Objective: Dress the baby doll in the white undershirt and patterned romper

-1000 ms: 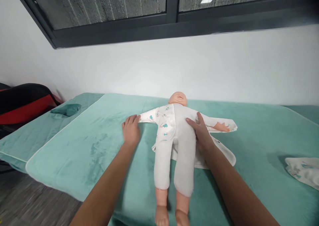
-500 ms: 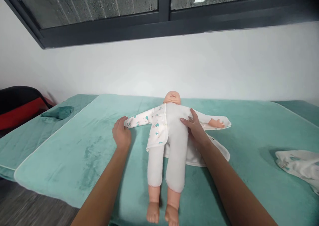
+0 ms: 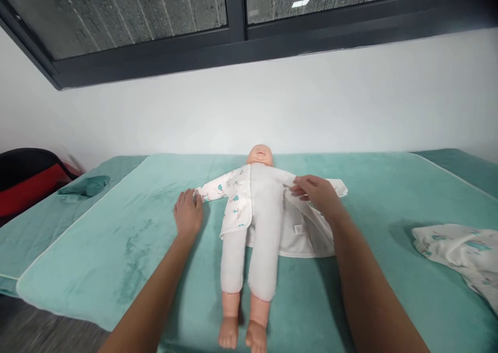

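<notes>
A baby doll (image 3: 266, 228) with a white cloth body lies on its back, its head away from me and bare feet toward me. A white printed baby jacket (image 3: 237, 207) covers the doll's left-side arm and part of its chest. The jacket's other half (image 3: 299, 239) is spread open beneath the doll, lining up. My left hand (image 3: 189, 213) is closed round the sleeve end at the left. My right hand (image 3: 317, 192) is over the doll's right-side arm, fingers together; what lies between them is hidden. That arm's hand is also covered from view.
A teal padded mat (image 3: 116, 249) covers the bed beneath the doll. Another white printed cloth (image 3: 462, 249) lies at the right. A small teal cushion (image 3: 85, 186) and a red and black object (image 3: 31, 181) are at the left. A wall (image 3: 218, 114) and window stand behind.
My right hand has moved from the doll's chest side outward onto its right-side arm, covering the doll's hand. My left hand stays at the sleeve end. The view has shifted slightly.
</notes>
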Action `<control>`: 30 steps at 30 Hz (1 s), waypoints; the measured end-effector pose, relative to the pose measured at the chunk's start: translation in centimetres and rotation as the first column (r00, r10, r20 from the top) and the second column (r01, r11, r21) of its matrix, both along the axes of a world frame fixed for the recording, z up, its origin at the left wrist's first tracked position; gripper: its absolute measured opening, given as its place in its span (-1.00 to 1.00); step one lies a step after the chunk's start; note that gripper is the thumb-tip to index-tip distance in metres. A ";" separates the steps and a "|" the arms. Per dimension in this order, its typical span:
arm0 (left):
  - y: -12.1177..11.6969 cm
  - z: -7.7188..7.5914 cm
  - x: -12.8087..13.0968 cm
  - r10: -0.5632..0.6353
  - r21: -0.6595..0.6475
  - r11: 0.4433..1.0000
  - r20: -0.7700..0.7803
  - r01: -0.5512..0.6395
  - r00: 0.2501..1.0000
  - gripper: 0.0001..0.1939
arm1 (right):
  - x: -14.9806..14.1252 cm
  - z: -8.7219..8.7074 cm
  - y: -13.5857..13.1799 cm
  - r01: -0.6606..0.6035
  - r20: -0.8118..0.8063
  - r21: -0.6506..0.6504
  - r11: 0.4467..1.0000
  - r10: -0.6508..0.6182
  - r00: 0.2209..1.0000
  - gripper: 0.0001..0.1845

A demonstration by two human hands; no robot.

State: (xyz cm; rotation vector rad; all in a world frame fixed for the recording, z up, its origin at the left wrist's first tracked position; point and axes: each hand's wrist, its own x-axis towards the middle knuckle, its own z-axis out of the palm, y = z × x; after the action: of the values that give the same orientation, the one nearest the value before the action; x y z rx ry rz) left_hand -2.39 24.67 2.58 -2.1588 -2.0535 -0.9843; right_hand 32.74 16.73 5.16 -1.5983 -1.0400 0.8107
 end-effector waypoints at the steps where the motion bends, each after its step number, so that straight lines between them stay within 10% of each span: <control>1: -0.2 0.4 0.6 -0.027 0.042 0.999 0.049 0.024 0.998 -0.60 | 0.9 0.2 -0.3 0.093 0.081 -0.005 0.996 -0.092 0.992 -0.62; 7: -2.6 4.7 10.2 -0.449 0.157 0.885 0.043 0.438 0.892 -0.59 | 5.2 -1.1 -1.2 0.486 0.559 -0.033 0.874 -0.387 0.734 -0.67; 11: -3.6 6.2 16.1 -0.680 -0.042 0.722 -0.225 0.690 0.698 -0.64 | 6.4 -2.8 -0.6 0.422 0.609 -0.185 0.887 -0.233 0.758 -0.62; 17: -2.9 6.6 18.9 -0.671 -0.114 0.714 -0.391 0.691 0.630 -0.68 | 7.3 -3.4 0.3 0.322 0.635 -0.232 0.918 -0.107 0.765 -0.55; 20: -2.7 7.0 20.9 -0.725 -0.195 0.651 -0.446 0.733 0.525 -0.69 | 7.0 -2.4 0.0 0.296 0.497 -0.167 0.940 -0.179 0.849 -0.56; 23: -2.6 7.1 23.2 -0.761 -0.240 0.580 -0.501 0.779 0.413 -0.68 | 6.4 -1.1 -0.9 0.185 0.024 -0.035 0.982 -0.184 0.983 -0.53; 26: -2.4 7.0 24.5 -0.765 -0.279 0.552 -0.545 0.786 0.345 -0.69 | 6.0 -0.1 -1.5 0.078 -0.424 0.101 0.992 -0.028 0.905 -0.52; 30: -1.6 7.7 24.1 -0.736 -0.305 0.556 -0.613 0.773 0.287 -0.74 | 5.7 -0.5 -0.9 0.147 -0.334 0.149 0.978 -0.090 0.938 -0.68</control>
State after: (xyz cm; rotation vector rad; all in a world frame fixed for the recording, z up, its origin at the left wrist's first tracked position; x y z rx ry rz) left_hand 21.74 23.10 10.24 -2.8619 -0.5640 -0.0474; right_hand 38.49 15.87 4.68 -1.3127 -0.7460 0.8446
